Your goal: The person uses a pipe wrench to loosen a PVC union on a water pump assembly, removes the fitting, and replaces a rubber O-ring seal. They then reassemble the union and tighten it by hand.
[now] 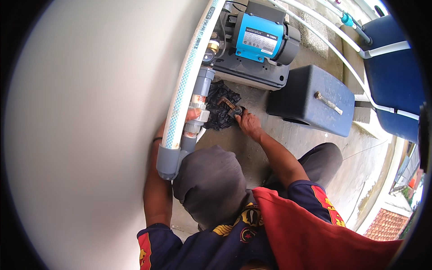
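Observation:
My left hand [192,114] reaches behind a white printed pipe [184,81], its fingers curled on a clear union fitting [201,117] in the grey pipework [203,81]. To its right, my right hand [246,120] grips a rusty metal tool [228,104] with a dark end, over crumpled black plastic [217,119] on the concrete floor. The tool's far end rests among the plastic folds. The fingers of my left hand are partly hidden by the pipes.
A blue pump [257,36] sits on a dark base [270,76] above my hands. A grey plastic cover [310,112] lies at right, near a blue tank [391,81] and white pipes [389,49]. A pale wall [81,135] fills the left. My grey-clad knees [207,180] are below.

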Demonstrator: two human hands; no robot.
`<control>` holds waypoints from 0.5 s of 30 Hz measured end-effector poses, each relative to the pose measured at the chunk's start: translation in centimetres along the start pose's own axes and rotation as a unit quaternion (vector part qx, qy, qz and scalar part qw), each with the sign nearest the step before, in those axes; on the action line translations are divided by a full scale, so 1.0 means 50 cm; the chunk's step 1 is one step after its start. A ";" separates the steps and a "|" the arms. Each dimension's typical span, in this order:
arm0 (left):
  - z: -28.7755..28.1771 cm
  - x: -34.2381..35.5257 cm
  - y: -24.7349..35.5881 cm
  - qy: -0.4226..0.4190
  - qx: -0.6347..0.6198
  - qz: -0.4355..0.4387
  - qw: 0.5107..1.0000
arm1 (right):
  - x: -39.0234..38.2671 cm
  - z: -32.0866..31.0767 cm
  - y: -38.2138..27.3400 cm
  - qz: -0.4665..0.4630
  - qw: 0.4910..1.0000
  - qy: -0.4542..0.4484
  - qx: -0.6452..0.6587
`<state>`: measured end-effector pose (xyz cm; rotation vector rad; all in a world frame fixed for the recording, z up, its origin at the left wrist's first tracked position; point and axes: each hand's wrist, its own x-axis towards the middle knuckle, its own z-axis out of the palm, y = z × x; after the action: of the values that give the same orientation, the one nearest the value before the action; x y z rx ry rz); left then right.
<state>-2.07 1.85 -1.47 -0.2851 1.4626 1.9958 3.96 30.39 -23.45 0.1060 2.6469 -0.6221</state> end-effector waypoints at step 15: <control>-0.057 0.010 -0.029 -0.005 -0.024 0.003 1.000 | -0.113 -0.287 -0.441 0.046 0.780 -0.111 0.615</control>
<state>-2.13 -0.33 -3.87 -0.2914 1.4118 2.0369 -0.01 17.03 -0.42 0.4817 1.5731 -2.0468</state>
